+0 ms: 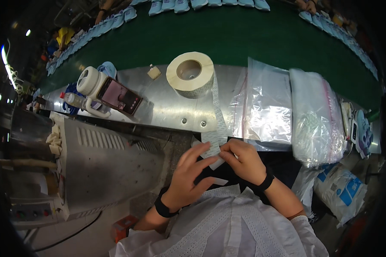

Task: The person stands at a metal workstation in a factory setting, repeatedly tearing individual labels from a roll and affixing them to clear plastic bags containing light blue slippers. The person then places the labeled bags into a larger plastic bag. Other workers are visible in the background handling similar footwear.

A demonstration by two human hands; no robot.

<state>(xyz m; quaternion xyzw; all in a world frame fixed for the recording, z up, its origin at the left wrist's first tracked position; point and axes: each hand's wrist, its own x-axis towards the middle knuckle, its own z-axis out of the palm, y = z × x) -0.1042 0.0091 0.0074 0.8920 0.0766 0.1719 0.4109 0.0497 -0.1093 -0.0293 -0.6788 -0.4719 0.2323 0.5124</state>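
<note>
A large roll of cream-coloured adhesive label strip (pixel 179 84) stands on the metal bench. From it the printed strip (pixel 219 128) runs down over the bench edge toward my lap. My right hand (pixel 245 162) is closed, pinching the strip's side near its lower end between thumb and finger. My left hand (pixel 188 175) lies just left of the strip with its fingers apart, the fingertips over the strip's lower part. At the left thumb's tip is a small white slip (pixel 219 181), seemingly stuck there. Both wrists wear black bands.
Clear plastic bags (pixel 268 107) and a thicker bag stack (pixel 315 115) lie on the right. A phone (pixel 118 96) leans on a white jug (pixel 90 81) at left. Pale blue shoes (pixel 167 6) line the green belt (pixel 244 36); a metal machine (pixel 111 167) stands left.
</note>
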